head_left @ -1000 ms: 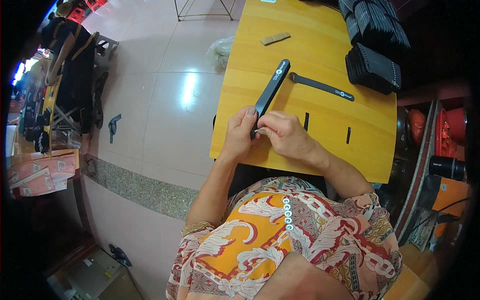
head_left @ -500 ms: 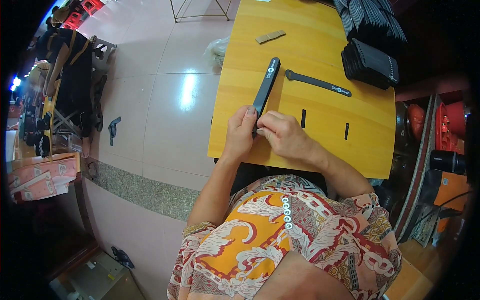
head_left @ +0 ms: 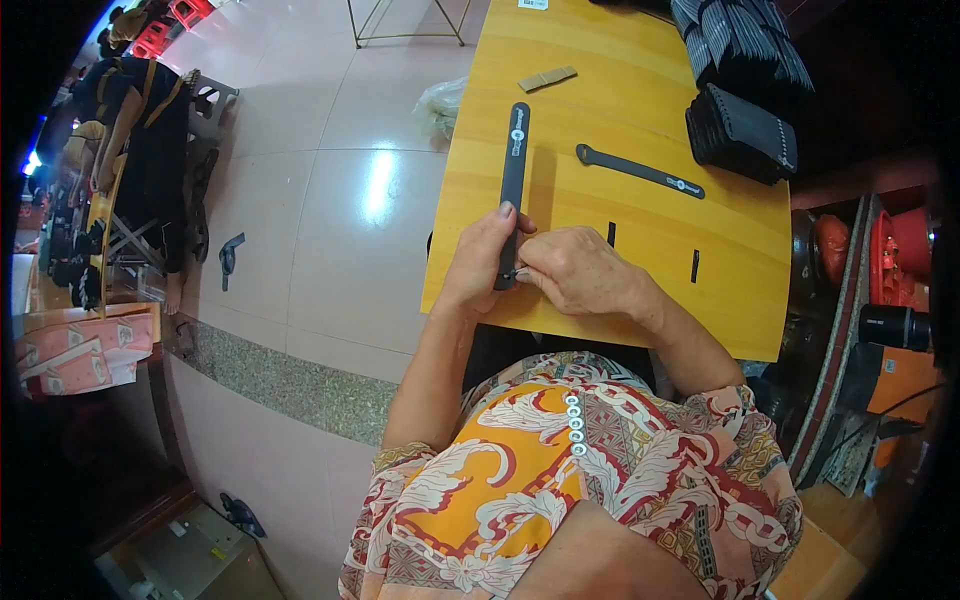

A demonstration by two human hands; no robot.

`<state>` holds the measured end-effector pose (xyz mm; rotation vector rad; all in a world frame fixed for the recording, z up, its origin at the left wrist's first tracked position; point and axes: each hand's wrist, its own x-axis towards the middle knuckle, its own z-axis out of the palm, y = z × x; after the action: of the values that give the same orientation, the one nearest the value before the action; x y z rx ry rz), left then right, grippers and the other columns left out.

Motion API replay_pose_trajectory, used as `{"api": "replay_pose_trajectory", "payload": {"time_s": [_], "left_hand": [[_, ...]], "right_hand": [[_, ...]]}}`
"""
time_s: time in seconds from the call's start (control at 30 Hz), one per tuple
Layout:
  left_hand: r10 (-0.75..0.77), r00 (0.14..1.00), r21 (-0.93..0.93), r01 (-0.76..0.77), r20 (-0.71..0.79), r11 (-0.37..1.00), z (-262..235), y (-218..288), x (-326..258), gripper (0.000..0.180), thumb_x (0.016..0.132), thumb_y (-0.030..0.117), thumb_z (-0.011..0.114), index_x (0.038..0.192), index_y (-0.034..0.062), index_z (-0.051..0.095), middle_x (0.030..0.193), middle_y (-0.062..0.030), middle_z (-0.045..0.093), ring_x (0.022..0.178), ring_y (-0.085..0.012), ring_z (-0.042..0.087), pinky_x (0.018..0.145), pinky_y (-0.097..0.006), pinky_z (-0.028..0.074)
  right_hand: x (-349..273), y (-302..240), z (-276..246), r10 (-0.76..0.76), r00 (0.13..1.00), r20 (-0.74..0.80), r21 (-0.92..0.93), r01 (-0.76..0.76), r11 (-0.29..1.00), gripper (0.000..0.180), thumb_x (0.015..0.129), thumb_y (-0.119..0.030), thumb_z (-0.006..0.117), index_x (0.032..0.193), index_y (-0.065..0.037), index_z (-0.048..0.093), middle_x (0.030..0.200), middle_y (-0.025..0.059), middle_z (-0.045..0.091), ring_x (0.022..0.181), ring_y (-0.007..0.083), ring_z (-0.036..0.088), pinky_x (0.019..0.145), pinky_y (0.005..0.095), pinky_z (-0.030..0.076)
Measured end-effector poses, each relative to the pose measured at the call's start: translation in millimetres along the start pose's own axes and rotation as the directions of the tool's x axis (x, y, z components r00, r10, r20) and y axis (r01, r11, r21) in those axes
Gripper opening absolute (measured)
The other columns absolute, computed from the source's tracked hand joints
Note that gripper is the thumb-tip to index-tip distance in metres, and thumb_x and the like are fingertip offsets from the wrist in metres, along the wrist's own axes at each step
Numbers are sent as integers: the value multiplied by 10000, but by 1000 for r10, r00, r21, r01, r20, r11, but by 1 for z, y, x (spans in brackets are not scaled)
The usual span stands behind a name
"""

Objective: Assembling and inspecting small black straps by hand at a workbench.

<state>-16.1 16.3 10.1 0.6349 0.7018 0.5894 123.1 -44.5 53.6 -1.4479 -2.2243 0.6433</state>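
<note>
A flat black strap (head_left: 514, 160) with white print and a rounded far end points away from me above the table's near left part. My left hand (head_left: 480, 258) is closed round its lower half, thumb on top. At the strap's near end my right hand (head_left: 580, 270) pinches with thumb and forefinger. A small shiny bit shows by those fingertips, too small to make out. To the right, a second black strap (head_left: 640, 173) with a round end lies flat. Two short black strips (head_left: 611, 235) (head_left: 695, 266) rest nearer me.
The yellow table (head_left: 560, 320) bears a stack of black straps (head_left: 740, 45) and a black bundle (head_left: 742, 135) at the far right. A tan folded strip (head_left: 547, 79) lies at the far left. A plastic bag (head_left: 438, 108) touches the table's left side. Another person (head_left: 145, 150) sits left.
The strap in my hands has swung its far end to the left and turned its printed face more toward me. My right fingers stay at its near end.
</note>
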Motion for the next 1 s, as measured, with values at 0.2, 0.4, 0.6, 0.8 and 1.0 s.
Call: {"api": "replay_pose_trajectory", "payload": {"time_s": [0.2, 0.4, 0.6, 0.8, 1.0], "left_hand": [[164, 986, 13, -164, -18, 986, -2, -5, -2, 324, 923, 310, 454, 826, 8, 520, 512, -37, 453, 441, -106, 444, 409, -242, 352], [150, 985, -123, -159, -80, 980, -1, -7, 1, 333, 934, 312, 421, 830, 8, 507, 482, -53, 447, 394, -154, 402, 401, -269, 335], [218, 961, -162, -246, -173, 956, 6, -14, -3, 326, 935, 316, 419, 842, 12, 491, 475, -57, 436, 394, -148, 393, 415, -268, 333], [382, 878, -102, -425, -289, 899, 15, -20, -7, 329, 944, 329, 406, 848, 18, 453, 469, -45, 419, 382, -133, 395, 400, -261, 347], [416, 859, -90, -459, -297, 884, 17, -22, -8, 324, 953, 334, 378, 875, 24, 433, 469, -44, 412, 391, -138, 397, 405, -260, 349]], "right_hand": [[-11, -8, 26, -24, 973, -230, -30, 17, 999, 88, 771, -92, 545, 724, -24, 515, 643, 161, 547, 618, 341, 562, 557, 429, 447], [-17, -18, 50, 12, 935, -355, -85, -45, 995, 35, 733, -50, 517, 731, -33, 486, 628, 150, 521, 573, 327, 543, 523, 414, 442], [-22, -29, 55, 36, 922, -386, -119, -89, 989, 89, 753, -24, 553, 733, -23, 466, 625, 156, 501, 564, 327, 528, 518, 405, 430], [-22, -36, 61, 81, 913, -399, -106, -134, 985, 59, 721, -20, 517, 733, -30, 460, 625, 148, 508, 578, 320, 550, 521, 400, 449], [-25, -40, 62, 80, 914, -397, -117, -137, 984, 61, 723, -20, 517, 732, -20, 457, 620, 161, 503, 559, 329, 549, 509, 401, 453]]}}
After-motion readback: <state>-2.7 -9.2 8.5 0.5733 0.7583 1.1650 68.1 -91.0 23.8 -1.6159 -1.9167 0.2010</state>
